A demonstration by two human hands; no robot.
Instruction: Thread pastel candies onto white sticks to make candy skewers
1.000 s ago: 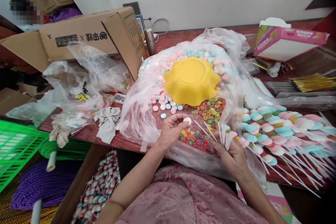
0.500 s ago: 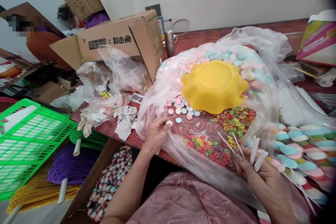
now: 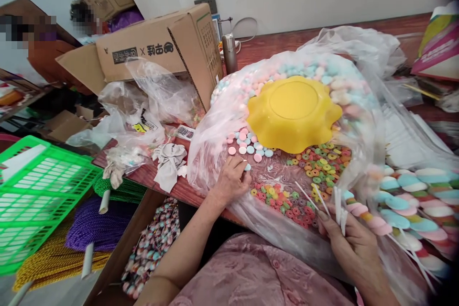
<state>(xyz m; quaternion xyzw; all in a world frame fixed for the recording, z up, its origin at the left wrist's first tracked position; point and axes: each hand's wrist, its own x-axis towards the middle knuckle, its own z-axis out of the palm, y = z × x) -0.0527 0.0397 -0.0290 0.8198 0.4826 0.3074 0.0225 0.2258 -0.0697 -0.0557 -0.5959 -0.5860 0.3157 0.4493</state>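
Note:
My left hand reaches low over the clear plastic sheet, thumb and fingers closed at a pale blue disc candy. Pink, white and blue disc candies lie just beyond its fingertips. In my right hand are several thin white sticks, pointing up and outward from the fingers. Small coloured ring candies are spread between the hands. An upside-down yellow wavy-edged bowl sits behind them. To the right of my right hand lie striped candy skewers with white sticks.
An open cardboard box with plastic bags stands back left, beside a metal flask. At left are a green basket and purple cord bundles. Below the table edge, a box holds more candies. Two people are in the background.
My left hand has moved right and slightly forward, from holding a white disc candy to closing on the blue one. My right hand has shifted slightly left, still holding the sticks.

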